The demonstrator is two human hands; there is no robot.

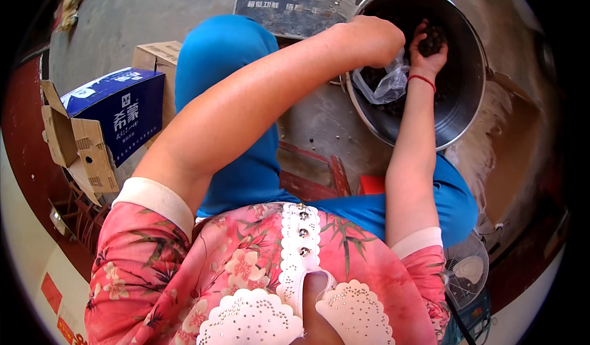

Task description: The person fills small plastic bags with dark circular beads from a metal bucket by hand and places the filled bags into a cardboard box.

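Note:
A large metal bucket stands tilted in front of me to the right, with many small dark round nuts or fruits inside. My left hand reaches across to its near-left part and is closed at the top of a clear plastic bag; its fingertips are hidden. The bag hangs inside the bucket. Palm up and fingers curled, my right hand, with a red bead bracelet at the wrist, holds a heap of the dark round pieces inside the bucket, just right of the bag.
A worn printed board lies on the floor beyond my knee. At the left stand a blue open carton and a brown carton. An open carton with clear plastic is right of the bucket; a fan stands nearer. A red wooden stool is below.

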